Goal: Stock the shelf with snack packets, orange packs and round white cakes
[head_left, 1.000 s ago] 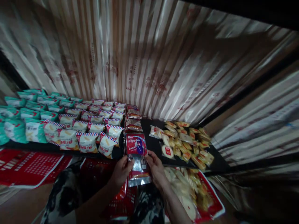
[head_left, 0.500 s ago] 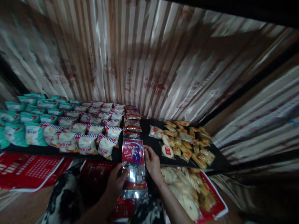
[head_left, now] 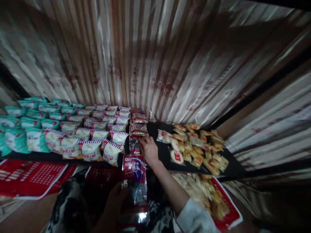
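My left hand [head_left: 116, 197] is closed on the left side of a shiny red, purple and silver snack packet [head_left: 134, 170], low in front of the shelf edge. More silver and red wrapping hangs below it, partly in shadow. My right hand [head_left: 149, 150] reaches over the shelf with fingers pinched at the front of a row of similar packets [head_left: 138, 130]; the fingertips partly hide what they grip. Left of that row stand several white snack bags [head_left: 90, 150] with striped tops.
Turquoise bags [head_left: 36, 139] fill the left of the black shelf [head_left: 155, 158]. Yellow-wrapped crackers [head_left: 194, 150] lie heaped on the right. Below are a red box of crackers [head_left: 233, 216] and a red crate [head_left: 31, 178]. A corrugated sheet wall [head_left: 145, 64] stands behind.
My right hand has left the held packet and moved up to the row on the shelf. My left hand has lowered the packet slightly toward me.
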